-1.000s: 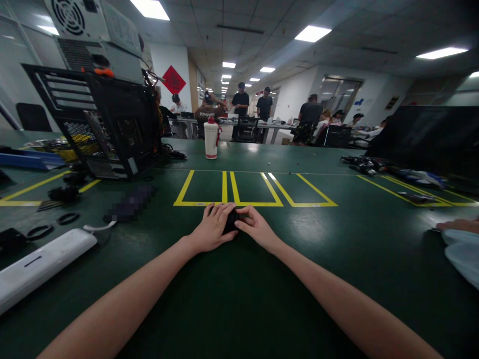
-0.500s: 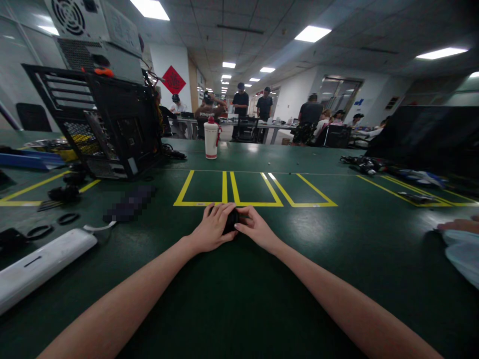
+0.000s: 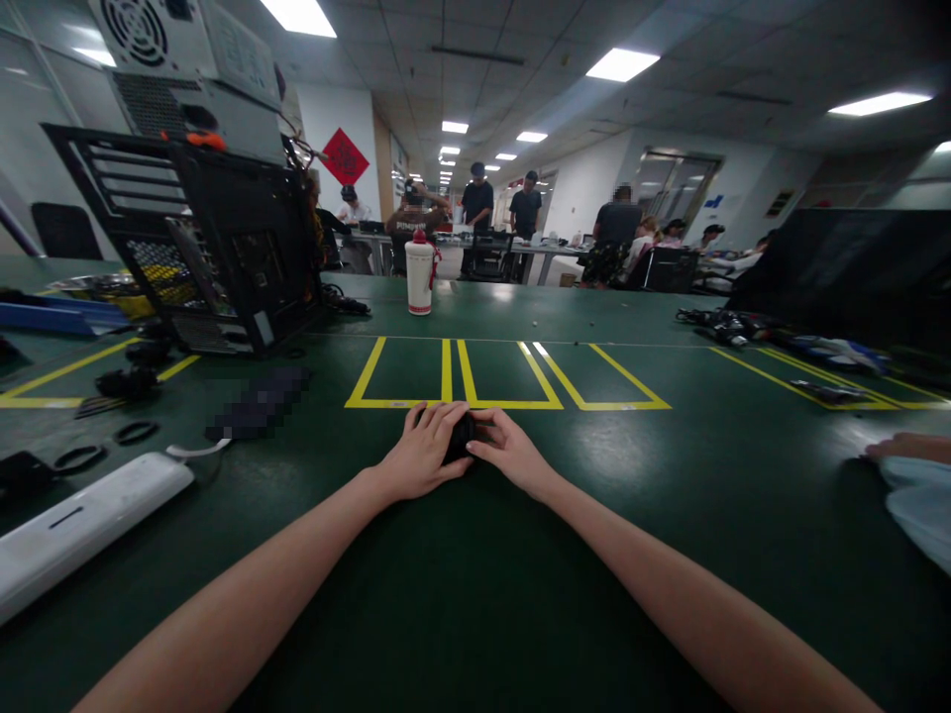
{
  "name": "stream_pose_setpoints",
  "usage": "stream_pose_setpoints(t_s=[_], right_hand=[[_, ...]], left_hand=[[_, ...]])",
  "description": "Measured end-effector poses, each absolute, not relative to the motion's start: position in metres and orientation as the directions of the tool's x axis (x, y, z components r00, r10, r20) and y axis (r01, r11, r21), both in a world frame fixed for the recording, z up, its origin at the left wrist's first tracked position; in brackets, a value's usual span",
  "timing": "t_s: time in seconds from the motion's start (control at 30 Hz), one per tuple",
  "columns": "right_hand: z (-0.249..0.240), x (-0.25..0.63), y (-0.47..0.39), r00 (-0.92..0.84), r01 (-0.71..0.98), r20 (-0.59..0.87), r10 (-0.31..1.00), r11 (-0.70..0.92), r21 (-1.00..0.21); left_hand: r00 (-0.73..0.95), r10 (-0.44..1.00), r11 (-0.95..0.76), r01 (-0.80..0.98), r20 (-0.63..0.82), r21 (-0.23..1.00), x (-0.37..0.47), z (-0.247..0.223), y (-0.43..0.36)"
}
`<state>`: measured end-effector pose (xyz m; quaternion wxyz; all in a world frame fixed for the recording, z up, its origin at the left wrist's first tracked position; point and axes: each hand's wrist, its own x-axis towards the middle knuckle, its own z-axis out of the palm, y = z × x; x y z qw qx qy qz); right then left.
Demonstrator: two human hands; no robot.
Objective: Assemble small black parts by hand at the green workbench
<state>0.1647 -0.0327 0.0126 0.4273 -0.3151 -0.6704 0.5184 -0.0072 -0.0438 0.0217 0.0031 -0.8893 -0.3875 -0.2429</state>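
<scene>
A small rounded black object rests on the green table, mostly hidden between my two hands. My left hand curves over its left side and top, fingers bent around it. From the right, my right hand grips its edge with thumb and fingertips. Just beyond the hands, yellow tape marks several open-ended shapes on the table.
At the left stand an open black computer case, a white power strip and black rings. A white bottle is farther back. Another person's hand lies at the right edge. Cables are back right.
</scene>
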Motion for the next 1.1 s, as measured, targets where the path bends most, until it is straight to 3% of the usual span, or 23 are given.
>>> stream_pose_setpoints(t_s=[0.83,1.1], right_hand=[[0.0111,0.1631,-0.033,-0.38,-0.044,0.269,0.885,0.274,-0.961],[0.0136,0.165,-0.0317,-0.433,-0.036,0.236,0.87,0.246,-0.969]], left_hand=[[0.575,0.675,-0.706,0.685,0.463,0.18,-0.0072,0.0183,-0.0417],[0.58,0.68,-0.701,0.693,0.449,0.168,-0.0082,0.0182,-0.0415]])
